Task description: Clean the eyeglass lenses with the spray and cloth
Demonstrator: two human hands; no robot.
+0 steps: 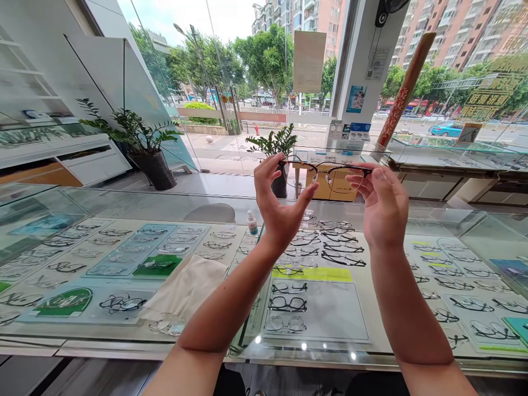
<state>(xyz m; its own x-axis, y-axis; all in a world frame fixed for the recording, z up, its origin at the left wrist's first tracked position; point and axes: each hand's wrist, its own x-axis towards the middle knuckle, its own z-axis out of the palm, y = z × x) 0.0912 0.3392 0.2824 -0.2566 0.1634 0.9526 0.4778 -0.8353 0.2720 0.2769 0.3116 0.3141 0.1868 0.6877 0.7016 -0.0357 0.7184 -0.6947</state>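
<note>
Lower left of centre, the crumpled cloth (187, 286) lies on the tabletop (124, 345), likely for easy reach. Near centre, your left hand (282, 214) spreads its thumb below the eyeglasses (350, 166); your right hand (386, 209) pinches their end, presumably sparing the lenses.

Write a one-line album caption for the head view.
Left hand and right hand hold dark-browed glasses up above a glass display counter of eyeglass frames, with trees outside.

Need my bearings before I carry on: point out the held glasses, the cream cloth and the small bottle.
Held glasses (348, 166), head view: dark upper rim.
Cream cloth (187, 286), head view: middle folds.
Small bottle (252, 224), head view: its body.
</note>
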